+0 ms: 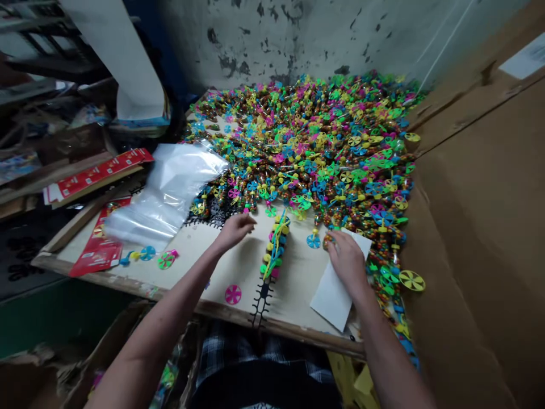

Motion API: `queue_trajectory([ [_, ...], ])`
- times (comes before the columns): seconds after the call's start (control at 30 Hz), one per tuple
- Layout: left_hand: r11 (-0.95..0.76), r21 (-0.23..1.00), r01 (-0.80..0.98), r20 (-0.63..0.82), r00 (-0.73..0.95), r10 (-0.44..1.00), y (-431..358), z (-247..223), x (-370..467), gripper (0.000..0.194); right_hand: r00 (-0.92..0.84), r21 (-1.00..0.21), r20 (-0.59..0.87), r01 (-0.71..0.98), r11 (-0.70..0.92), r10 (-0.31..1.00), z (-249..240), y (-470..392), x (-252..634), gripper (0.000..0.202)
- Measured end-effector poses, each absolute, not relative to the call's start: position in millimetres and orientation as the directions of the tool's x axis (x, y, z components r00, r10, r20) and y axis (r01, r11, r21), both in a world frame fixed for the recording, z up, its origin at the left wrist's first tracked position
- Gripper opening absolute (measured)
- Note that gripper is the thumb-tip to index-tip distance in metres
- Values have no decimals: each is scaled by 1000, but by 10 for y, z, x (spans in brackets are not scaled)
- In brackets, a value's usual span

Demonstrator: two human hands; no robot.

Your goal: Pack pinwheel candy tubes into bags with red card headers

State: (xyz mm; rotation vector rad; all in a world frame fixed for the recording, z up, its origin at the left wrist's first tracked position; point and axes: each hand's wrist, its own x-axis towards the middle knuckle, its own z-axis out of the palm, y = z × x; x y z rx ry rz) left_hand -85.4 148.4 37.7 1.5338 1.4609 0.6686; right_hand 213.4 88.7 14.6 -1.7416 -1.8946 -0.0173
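Observation:
My left hand (238, 230) hovers over the pale board left of centre, fingers loosely bent and apart, holding nothing I can see. Right of it stands a black toothed strip (264, 289) whose upper part carries a row of small candy-filled fan toys (276, 245) with yellow, blue, green and pink parts. My right hand (349, 261) is over a white card (334, 298), its fingertips closed on a small clear tube of coloured candy beads (327, 241). A blue fan wheel (313, 242) lies just left of those fingers; whether it belongs to that tube I cannot tell.
A large heap of candy fan toys (298, 142) covers the table's back and right. Clear plastic bags (166, 187) and red printed cards (97, 244) are at left. A loose pink fan wheel (233, 294) lies near the front edge. Cardboard (481, 227) walls the right side.

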Motion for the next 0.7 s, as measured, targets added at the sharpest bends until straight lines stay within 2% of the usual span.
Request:
queue_trajectory([
  [0.07, 62, 767, 639, -105, 30, 994, 1857, 423, -771, 22, -16, -411, 417, 888, 205, 909, 206, 1288, 2072, 31],
  [0.13, 8, 621, 784, 0, -10, 1000, 2174, 451, -665, 30, -54, -423, 414, 873, 244, 909, 261, 1682, 1995, 34],
  [0.23, -182, 349, 919, 86, 162, 983, 2489, 438, -521, 42, -153, -385, 366, 873, 300, 918, 332, 2169, 1872, 41],
  [0.33, -358, 180, 916, 46, 355, 934, 2636, 388, -439, 35, -249, -342, 319, 870, 356, 915, 402, 2472, 1717, 45],
  [0.5, -464, 126, 877, 7, 467, 884, 2709, 343, -445, 33, -392, -214, 250, 869, 446, 885, 534, 2664, 1337, 38],
  [0.6, -487, 203, 850, 42, 489, 871, 2668, 337, -531, 37, -514, -78, 136, 847, 526, 847, 569, 2721, 1147, 35],
  [0.7, -494, 343, 799, 93, 494, 864, 2521, 349, -663, 45, -564, 61, -7, 824, 563, 826, 545, 2772, 1051, 34],
])
